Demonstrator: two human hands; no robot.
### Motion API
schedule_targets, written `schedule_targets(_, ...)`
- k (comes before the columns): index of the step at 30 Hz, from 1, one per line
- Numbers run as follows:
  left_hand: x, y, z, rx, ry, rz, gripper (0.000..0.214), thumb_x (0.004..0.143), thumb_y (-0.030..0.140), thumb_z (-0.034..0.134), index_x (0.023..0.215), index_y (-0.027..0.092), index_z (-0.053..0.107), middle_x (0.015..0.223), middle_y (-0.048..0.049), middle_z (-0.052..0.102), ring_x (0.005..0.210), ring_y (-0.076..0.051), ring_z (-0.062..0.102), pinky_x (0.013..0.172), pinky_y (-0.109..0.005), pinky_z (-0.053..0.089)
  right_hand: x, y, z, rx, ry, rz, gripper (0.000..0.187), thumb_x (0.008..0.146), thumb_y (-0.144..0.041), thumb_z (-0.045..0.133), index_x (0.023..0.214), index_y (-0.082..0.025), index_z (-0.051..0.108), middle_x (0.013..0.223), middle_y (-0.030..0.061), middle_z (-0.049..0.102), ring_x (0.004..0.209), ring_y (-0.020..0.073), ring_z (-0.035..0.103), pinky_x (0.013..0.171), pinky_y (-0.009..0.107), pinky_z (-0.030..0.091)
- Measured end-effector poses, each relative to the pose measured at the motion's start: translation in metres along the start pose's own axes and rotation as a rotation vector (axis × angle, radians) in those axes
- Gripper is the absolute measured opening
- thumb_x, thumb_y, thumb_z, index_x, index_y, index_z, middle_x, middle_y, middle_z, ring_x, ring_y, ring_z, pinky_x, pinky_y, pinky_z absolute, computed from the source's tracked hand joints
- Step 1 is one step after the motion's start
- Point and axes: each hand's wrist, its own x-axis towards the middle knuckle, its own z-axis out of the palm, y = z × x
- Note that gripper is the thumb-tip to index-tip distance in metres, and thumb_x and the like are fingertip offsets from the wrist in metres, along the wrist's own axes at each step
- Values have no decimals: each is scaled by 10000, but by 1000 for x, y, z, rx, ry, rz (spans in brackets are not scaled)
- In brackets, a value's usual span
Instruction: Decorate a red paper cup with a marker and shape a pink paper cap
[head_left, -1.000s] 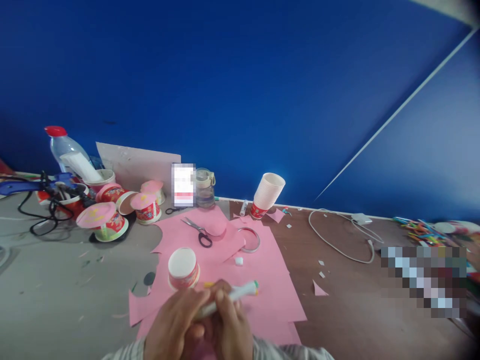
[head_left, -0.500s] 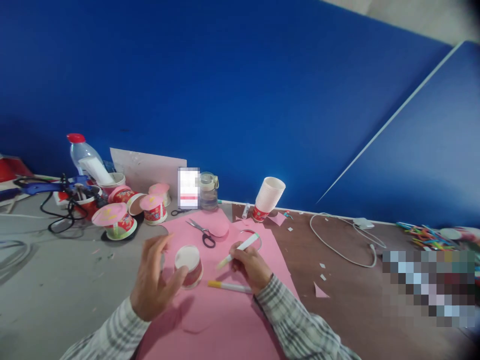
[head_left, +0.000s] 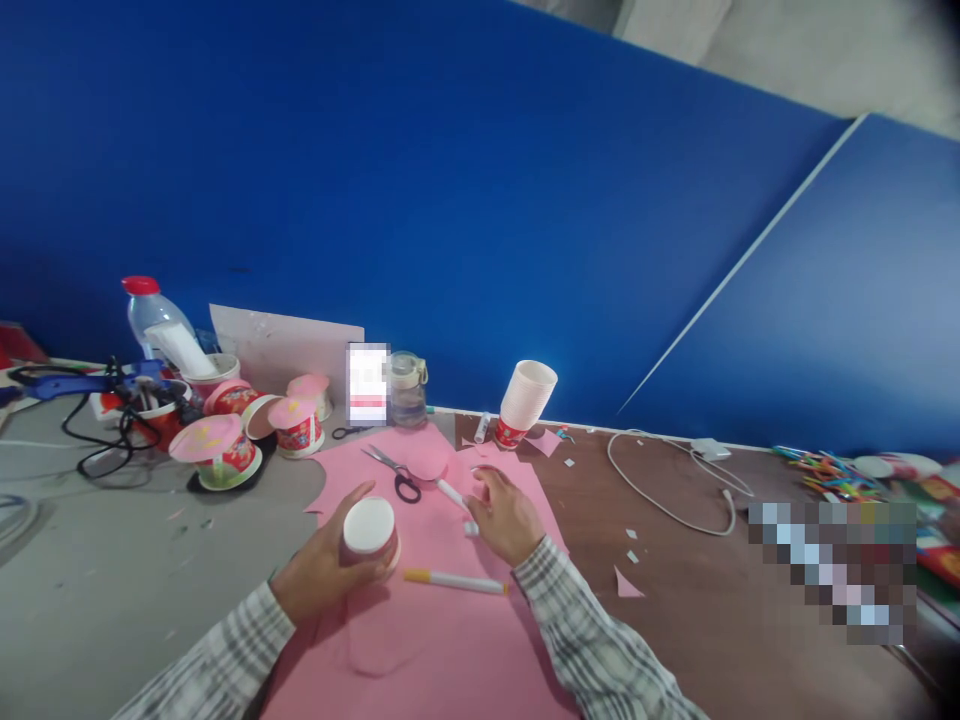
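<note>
An upturned paper cup (head_left: 370, 527) with a white base and a red band stands on pink paper (head_left: 442, 650). My left hand (head_left: 322, 560) is closed around it, thumb in front and fingers behind. My right hand (head_left: 510, 515) is at the right, its thumb and fingers apart. A white marker (head_left: 452, 494) lies beside its fingertips, and a small white piece (head_left: 471, 529) is just below the thumb. Between the hands, nearer me, a yellow-capped marker (head_left: 457, 581) lies on the paper. Scissors (head_left: 406, 486) rest beyond the cup beside a cut pink piece (head_left: 426, 461).
Several decorated cups (head_left: 298, 428) stand at the left, near a red-capped bottle (head_left: 154, 310). A glass jar (head_left: 409, 390) and stacked paper cups (head_left: 527, 395) stand along the blue partition (head_left: 480, 200). A white cable (head_left: 652, 505) and paper scraps (head_left: 627, 584) lie at the right.
My left hand has closed around the cup from beside it. My right hand has let go of the white marker, now on the paper. The view has shifted slightly.
</note>
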Motion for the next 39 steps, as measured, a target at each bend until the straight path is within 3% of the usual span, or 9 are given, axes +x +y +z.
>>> schedule_targets(4, 0, -6, 4, -37, -13, 0, 734, 412, 140, 761, 1087, 234, 485, 803, -49, 697, 745, -314, 609, 667, -417, 512, 12, 13, -15, -69, 11, -35, 242, 716, -216, 546, 932, -201, 654, 788, 45, 676, 675, 225, 612, 665, 305, 442)
schedule_targets(8, -1, -8, 9, -41, -27, 11, 606, 432, 178, 753, 993, 203, 524, 772, -57, 699, 730, -325, 610, 659, -439, 513, 22, 30, -22, -125, 26, -59, 209, 690, -162, 558, 856, -160, 684, 772, 72, 670, 660, 234, 603, 643, 318, 440)
schedule_targets(14, -2, -6, 10, 93, 43, 82, 694, 392, 211, 762, 1043, 206, 524, 862, -77, 682, 801, -355, 580, 727, -494, 470, 21, 26, -17, -153, -9, -218, 227, 652, -153, 630, 865, -205, 688, 794, 52, 687, 769, 255, 582, 740, 349, 416)
schedule_targets(20, 1, -7, 9, 124, 47, 88, 682, 357, 193, 766, 1005, 190, 554, 896, -105, 667, 849, -379, 564, 765, -518, 444, -6, -6, -22, -141, -55, -355, 177, 729, -193, 598, 893, -207, 663, 853, 74, 660, 834, 273, 559, 761, 375, 389)
schedule_targets(23, 1, -6, 10, 137, 59, 111, 686, 346, 168, 765, 997, 190, 548, 903, -107, 663, 853, -383, 563, 766, -527, 438, -31, -18, -17, -112, -179, -442, 157, 736, -201, 610, 882, -231, 661, 778, 28, 649, 759, 229, 579, 735, 312, 412)
schedule_targets(25, 1, -4, 10, 126, 65, 134, 683, 348, 163, 765, 992, 197, 541, 876, -95, 668, 819, -376, 571, 737, -521, 452, -48, -22, -5, -104, -263, -475, 203, 722, -240, 636, 924, -248, 650, 886, 40, 646, 819, 252, 574, 748, 322, 414)
schedule_targets(27, 0, -1, 10, 102, 49, 166, 650, 376, 174, 759, 986, 205, 539, 820, -76, 675, 771, -363, 577, 694, -506, 468, -61, -24, 10, -110, -329, -445, 225, 717, -226, 621, 942, -229, 637, 929, 75, 623, 852, 295, 543, 756, 367, 397)
schedule_targets(31, 0, -1, 8, 87, 48, 181, 602, 410, 205, 749, 976, 206, 544, 761, -64, 683, 735, -356, 577, 649, -479, 475, -68, -27, 29, -51, -295, -378, 114, 716, -143, 554, 786, -182, 635, 838, 101, 608, 804, 303, 526, 747, 385, 371)
schedule_targets(39, 5, -18, 6, 87, 118, 114, 702, 381, 182, 724, 1049, 180, 510, 826, -96, 690, 812, -373, 572, 717, -470, 460, -56, -19, 20, 379, -173, -168, 176, 669, -98, 480, 764, -227, 552, 651, -12, 508, 627, 213, 492, 616, 309, 356)
